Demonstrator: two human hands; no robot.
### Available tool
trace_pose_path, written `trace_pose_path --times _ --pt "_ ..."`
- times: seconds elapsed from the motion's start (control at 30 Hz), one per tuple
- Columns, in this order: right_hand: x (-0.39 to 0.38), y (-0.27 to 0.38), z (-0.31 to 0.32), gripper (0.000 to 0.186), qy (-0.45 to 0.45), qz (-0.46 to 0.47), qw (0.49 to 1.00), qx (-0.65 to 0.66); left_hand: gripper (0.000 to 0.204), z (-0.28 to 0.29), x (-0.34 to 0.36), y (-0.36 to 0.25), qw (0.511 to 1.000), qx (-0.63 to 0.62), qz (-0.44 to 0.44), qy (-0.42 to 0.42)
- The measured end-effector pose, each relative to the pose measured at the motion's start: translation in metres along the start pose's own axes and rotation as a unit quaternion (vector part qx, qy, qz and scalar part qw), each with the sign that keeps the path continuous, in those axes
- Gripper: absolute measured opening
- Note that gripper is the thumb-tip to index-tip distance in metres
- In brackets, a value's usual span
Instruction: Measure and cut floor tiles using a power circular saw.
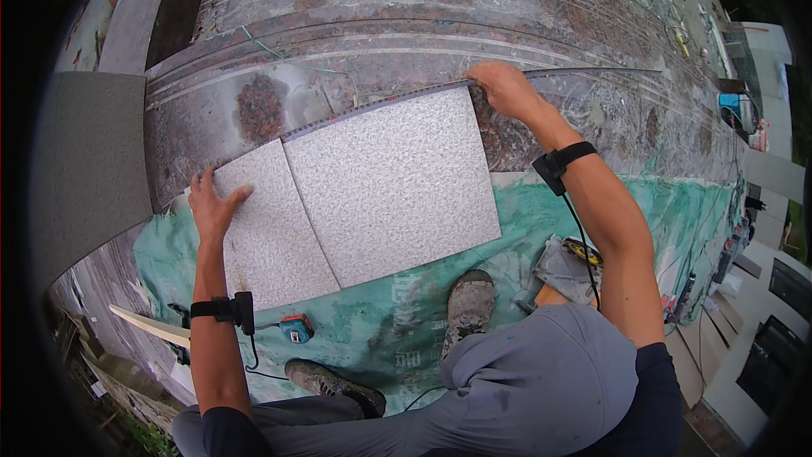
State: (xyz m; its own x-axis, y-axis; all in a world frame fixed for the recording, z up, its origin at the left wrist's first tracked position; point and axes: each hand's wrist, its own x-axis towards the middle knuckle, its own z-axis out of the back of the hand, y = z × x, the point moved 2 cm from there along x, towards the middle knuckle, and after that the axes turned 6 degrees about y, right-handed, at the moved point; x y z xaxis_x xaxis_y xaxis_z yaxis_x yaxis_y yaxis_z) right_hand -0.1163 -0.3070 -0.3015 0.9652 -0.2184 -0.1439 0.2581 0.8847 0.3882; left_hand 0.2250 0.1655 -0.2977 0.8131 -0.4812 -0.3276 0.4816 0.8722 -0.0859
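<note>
Two speckled pale stone-look tiles lie edge to edge in front of me, a narrower tile (269, 233) at left and a larger tile (393, 178) at right. Along their far edge runs a long thin marked strip (372, 108), which carries on past the larger tile to the right. My right hand (505, 90) is closed on that strip near the larger tile's far right corner. At the narrower tile's far left corner rests my left hand (214, 203), thumb spread on the surface and fingers apart near its edge.
Green sheeting (406, 309) lies under the tiles and my boots (469, 309). A teal and black box-shaped device (296, 328) sits near the narrower tile. Stone steps (381, 0) rise beyond, a grey slab (89, 161) stands left, and a grey tray (558, 271) lies right.
</note>
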Motion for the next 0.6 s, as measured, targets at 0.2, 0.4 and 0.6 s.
trace_pose_path --times 0.2,0.4,0.6 --pt "0.0002 0.0004 -0.0002 0.028 0.002 -0.004 1.000 0.010 0.099 0.0059 -0.0024 -0.0078 1.000 0.011 0.008 0.005" --pt "0.0002 0.0007 0.0003 0.028 -0.006 0.001 1.000 0.014 0.100 0.0065 -0.0013 -0.0075 1.000 0.008 0.004 0.007" --pt "0.0006 -0.0004 -0.0014 0.028 -0.004 0.003 1.000 0.012 0.099 0.0017 0.0000 -0.0021 1.000 0.003 -0.001 0.003"
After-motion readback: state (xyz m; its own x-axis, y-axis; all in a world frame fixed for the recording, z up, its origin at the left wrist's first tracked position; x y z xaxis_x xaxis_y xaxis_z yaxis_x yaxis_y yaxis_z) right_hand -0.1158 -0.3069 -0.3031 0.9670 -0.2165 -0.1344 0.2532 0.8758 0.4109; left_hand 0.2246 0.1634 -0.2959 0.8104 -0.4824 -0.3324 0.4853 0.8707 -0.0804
